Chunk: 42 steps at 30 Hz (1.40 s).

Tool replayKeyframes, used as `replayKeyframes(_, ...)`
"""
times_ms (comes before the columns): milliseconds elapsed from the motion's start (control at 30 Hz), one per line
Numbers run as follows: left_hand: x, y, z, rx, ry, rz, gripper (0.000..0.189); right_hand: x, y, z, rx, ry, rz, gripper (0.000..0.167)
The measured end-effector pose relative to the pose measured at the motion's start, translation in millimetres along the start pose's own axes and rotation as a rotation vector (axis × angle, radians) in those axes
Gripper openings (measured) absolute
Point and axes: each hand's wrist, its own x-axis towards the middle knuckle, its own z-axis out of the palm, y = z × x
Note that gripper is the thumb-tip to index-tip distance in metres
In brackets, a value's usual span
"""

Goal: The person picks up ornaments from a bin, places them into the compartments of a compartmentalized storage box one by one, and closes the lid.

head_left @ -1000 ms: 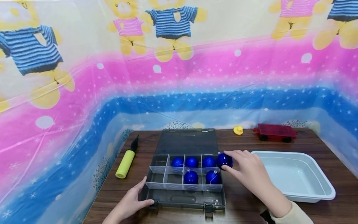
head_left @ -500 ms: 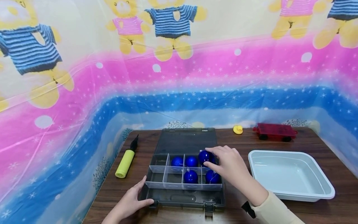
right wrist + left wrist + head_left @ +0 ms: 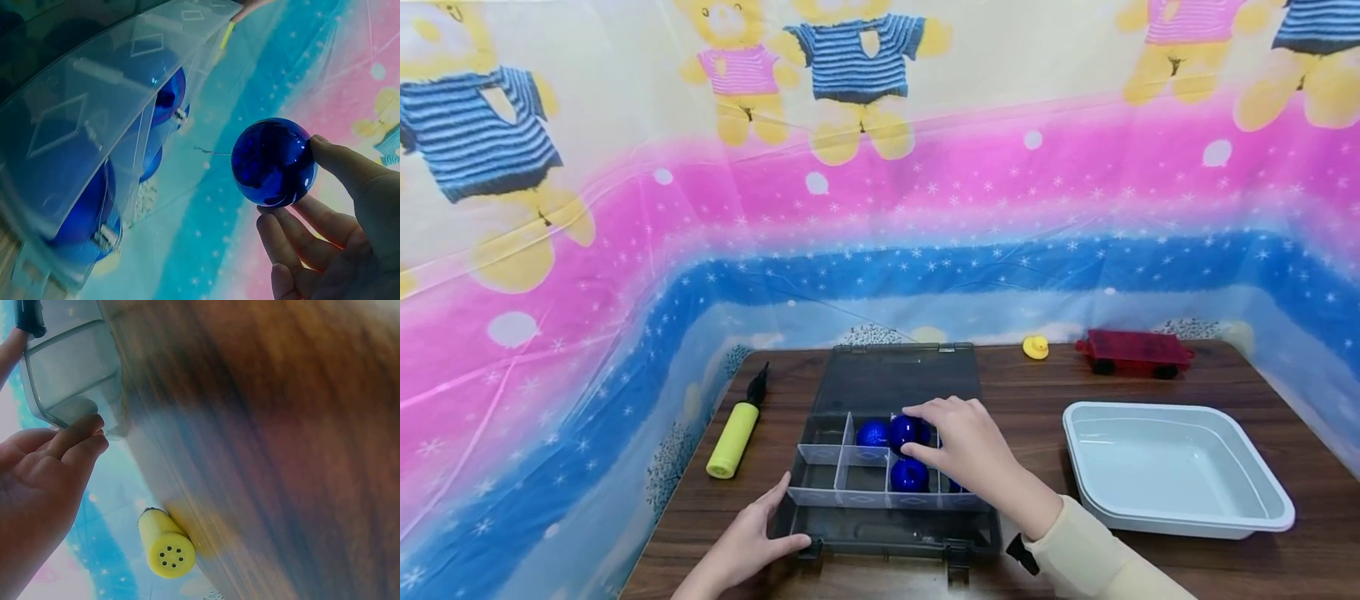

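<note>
My right hand pinches a shiny blue Christmas bauble between thumb and fingers, over the back row of a divided storage box. The bauble's string hangs free in the right wrist view. Inside the box, a glittery blue bauble sits in a back compartment and a smooth bauble in a front one. Other baubles are mostly hidden behind my right hand. My left hand holds the box's front left corner, thumb at the front latch and fingers against the side wall.
Right of the box stands a pale blue plastic basin. A yellow hand pump lies to the left. At the back of the wooden table are a small yellow rubber duck and a red toy wagon. The box lid lies folded back.
My right hand has carried the bauble left, from beyond the box's right edge to above its back row, passing over the rightmost back compartment. The left hand stays at the corner.
</note>
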Motion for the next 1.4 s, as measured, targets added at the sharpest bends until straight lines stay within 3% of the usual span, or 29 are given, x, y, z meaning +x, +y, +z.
replayKeyframes(200, 1.6, -0.5, 0.6, 0.001, 0.001, -0.001, 0.092, 9.5, -12, 8, 0.02, -0.025, -0.025, 0.047)
replayKeyframes(400, 2.0, -1.1, -0.6, -0.008, -0.005, -0.012, 0.092, 21.3, -22, 8, 0.011, 0.017, -0.06, 0.047)
replayKeyframes(600, 2.3, -0.8, -1.7, -0.003, -0.001, -0.017, 0.092, 31.0, -29, 13, 0.007, 0.024, -0.046, 0.047)
replayKeyframes(1067, 4.0, -2.0, -0.4, -0.003, 0.0, -0.027, 0.092, 54.6, -40, 40, -0.002, -0.036, -0.045, 0.049)
replayKeyframes(1400, 3.3, -0.5, 0.9, -0.005, 0.002, -0.036, 0.092, 71.2, -41, 61, 0.028, -0.127, 0.025, 0.048)
